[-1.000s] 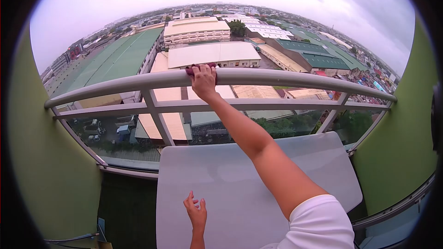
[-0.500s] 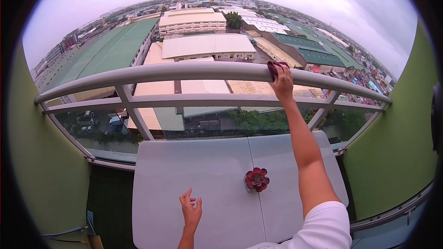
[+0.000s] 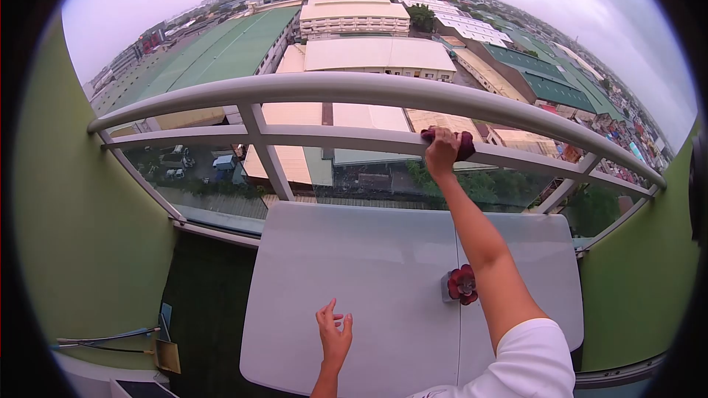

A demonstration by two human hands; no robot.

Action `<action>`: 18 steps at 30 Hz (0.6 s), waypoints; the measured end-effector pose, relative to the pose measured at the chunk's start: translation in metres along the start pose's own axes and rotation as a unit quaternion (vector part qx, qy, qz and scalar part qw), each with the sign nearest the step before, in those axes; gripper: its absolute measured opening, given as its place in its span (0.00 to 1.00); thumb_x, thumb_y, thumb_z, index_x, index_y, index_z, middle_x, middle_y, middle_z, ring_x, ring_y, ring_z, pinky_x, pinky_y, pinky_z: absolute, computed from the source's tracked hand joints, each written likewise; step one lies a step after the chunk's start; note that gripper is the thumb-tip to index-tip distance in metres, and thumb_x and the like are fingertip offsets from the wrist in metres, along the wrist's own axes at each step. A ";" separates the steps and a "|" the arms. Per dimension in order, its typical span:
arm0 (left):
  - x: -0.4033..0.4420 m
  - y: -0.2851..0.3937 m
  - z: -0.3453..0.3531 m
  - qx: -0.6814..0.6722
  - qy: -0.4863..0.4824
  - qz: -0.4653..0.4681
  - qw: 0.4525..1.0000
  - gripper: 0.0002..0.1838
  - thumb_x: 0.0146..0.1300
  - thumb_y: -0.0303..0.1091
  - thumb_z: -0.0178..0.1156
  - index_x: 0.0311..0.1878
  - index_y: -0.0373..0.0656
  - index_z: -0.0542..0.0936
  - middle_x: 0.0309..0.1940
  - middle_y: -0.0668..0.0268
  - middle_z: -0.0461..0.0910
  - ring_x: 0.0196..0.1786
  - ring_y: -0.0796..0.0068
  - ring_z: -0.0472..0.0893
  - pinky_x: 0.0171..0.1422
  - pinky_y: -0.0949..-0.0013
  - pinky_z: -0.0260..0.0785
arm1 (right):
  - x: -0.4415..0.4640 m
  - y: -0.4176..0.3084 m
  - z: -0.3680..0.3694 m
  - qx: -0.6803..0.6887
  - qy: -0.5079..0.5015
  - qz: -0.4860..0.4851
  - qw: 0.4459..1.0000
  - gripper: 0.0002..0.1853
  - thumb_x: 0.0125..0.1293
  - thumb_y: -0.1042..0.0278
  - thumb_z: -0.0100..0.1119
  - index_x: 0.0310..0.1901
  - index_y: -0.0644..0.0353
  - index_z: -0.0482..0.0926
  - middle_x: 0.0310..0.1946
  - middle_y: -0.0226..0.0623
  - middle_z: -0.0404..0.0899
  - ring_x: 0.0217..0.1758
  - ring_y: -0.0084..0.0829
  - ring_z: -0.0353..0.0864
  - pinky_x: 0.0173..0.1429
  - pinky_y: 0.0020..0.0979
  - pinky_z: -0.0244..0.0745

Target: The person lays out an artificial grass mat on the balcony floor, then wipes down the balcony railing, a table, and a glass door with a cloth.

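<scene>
My right hand (image 3: 443,153) grips a dark red cloth (image 3: 464,146), pressed onto the lower, flat rail (image 3: 346,136) of the balcony railing. Above it runs the thick, rounded top rail (image 3: 354,88). Over the white table (image 3: 346,250) hovers my left hand (image 3: 335,333), fingers apart and holding nothing. A dark red artificial-looking succulent in a small grey pot (image 3: 448,287) stands on the table near its seam, partly covered by my right forearm.
Green walls (image 3: 66,214) close off both sides. Glass panels (image 3: 369,183) fill the railing below the rails. At lower left, a dustpan (image 3: 167,355) and long handles (image 3: 107,340) lie near the dark green floor (image 3: 210,295). Rooftops spread out beyond the railing.
My right hand has brought the cloth down from the rounded top rail to the flat rail beneath. The view has turned left, and my left hand keeps its pose.
</scene>
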State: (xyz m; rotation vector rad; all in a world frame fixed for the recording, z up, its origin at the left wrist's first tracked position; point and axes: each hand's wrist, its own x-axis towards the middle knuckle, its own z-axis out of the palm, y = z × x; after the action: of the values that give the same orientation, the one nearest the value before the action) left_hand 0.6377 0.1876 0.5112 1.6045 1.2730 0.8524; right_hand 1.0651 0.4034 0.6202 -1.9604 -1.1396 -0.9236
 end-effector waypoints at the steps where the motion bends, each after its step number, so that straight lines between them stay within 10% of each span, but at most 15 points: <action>1: 0.003 -0.005 -0.005 -0.007 0.013 -0.017 1.000 0.28 0.62 0.28 0.60 0.66 0.41 0.67 0.55 0.56 0.64 0.45 0.71 0.76 0.48 0.66 0.71 | -0.004 -0.050 0.004 0.074 -0.016 -0.023 0.997 0.14 0.59 0.74 0.50 0.47 0.58 0.77 0.47 0.41 0.76 0.58 0.41 0.73 0.71 0.55 0.53; 8: 0.009 -0.011 -0.038 0.017 0.063 -0.017 0.998 0.28 0.62 0.27 0.60 0.66 0.40 0.67 0.55 0.56 0.64 0.44 0.71 0.75 0.48 0.67 0.70 | -0.007 -0.344 0.083 0.257 -0.155 -0.136 0.944 0.15 0.60 0.70 0.46 0.46 0.67 0.75 0.50 0.53 0.72 0.61 0.53 0.66 0.71 0.64 0.43; 10: 0.006 -0.014 -0.043 0.025 0.083 -0.035 0.996 0.28 0.62 0.26 0.59 0.66 0.40 0.66 0.55 0.57 0.64 0.44 0.71 0.75 0.48 0.67 0.70 | -0.010 -0.383 0.115 0.219 -0.165 -0.142 0.951 0.29 0.52 0.63 0.55 0.54 0.75 0.70 0.56 0.59 0.66 0.65 0.55 0.61 0.73 0.61 0.40; 15: 0.002 -0.005 -0.020 0.030 0.067 -0.052 0.996 0.27 0.62 0.25 0.58 0.66 0.40 0.66 0.55 0.58 0.64 0.44 0.71 0.75 0.48 0.67 0.70 | 0.008 -0.302 0.072 0.153 -0.244 -0.333 0.898 0.34 0.47 0.61 0.64 0.59 0.59 0.71 0.59 0.52 0.67 0.63 0.51 0.65 0.70 0.51 0.51; 18: -0.001 0.021 0.017 0.031 0.046 -0.032 0.998 0.27 0.62 0.25 0.57 0.66 0.40 0.66 0.56 0.58 0.64 0.44 0.72 0.75 0.48 0.67 0.70 | 0.003 -0.226 0.051 0.165 -0.184 -0.291 0.924 0.29 0.49 0.70 0.61 0.57 0.60 0.70 0.54 0.50 0.69 0.60 0.50 0.67 0.67 0.47 0.57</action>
State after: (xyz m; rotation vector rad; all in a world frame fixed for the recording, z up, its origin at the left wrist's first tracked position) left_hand 0.6604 0.1815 0.5247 1.5789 1.4196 0.8621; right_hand 0.8753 0.5340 0.6419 -1.5707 -2.0231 -0.5861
